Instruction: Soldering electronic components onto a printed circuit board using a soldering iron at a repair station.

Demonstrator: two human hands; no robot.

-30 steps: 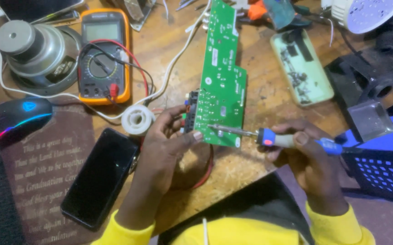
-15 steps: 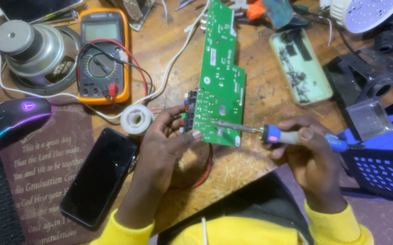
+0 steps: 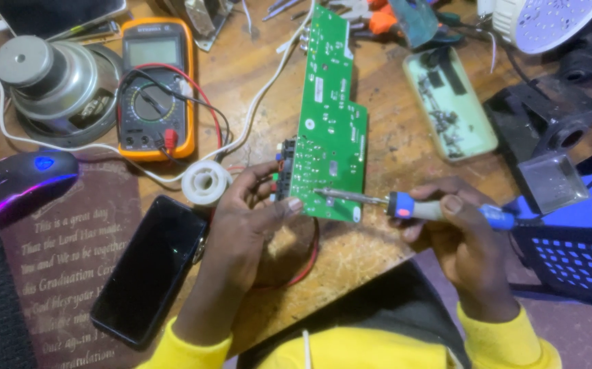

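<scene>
A long green circuit board (image 3: pixel 330 130) lies on the wooden bench, solder side up. My left hand (image 3: pixel 251 219) grips its near left corner, thumb on the board's edge. My right hand (image 3: pixel 463 236) holds a soldering iron (image 3: pixel 412 205) with a blue and orange handle. The iron's metal tip rests on the board's lower part, just right of my left thumb. A red wire loops under my left hand.
A white solder spool (image 3: pixel 206 183) sits beside my left hand. An orange multimeter (image 3: pixel 155 89) with red and black leads, a speaker (image 3: pixel 50 85), a lit mouse (image 3: pixel 22 181), a black phone (image 3: pixel 151 266), a pale tray of small parts (image 3: pixel 449 102) and a lamp (image 3: pixel 548 24) surround the board.
The soldering iron's tip has slid a little left and up across the board's lower part. My left hand keeps its hold on the board.
</scene>
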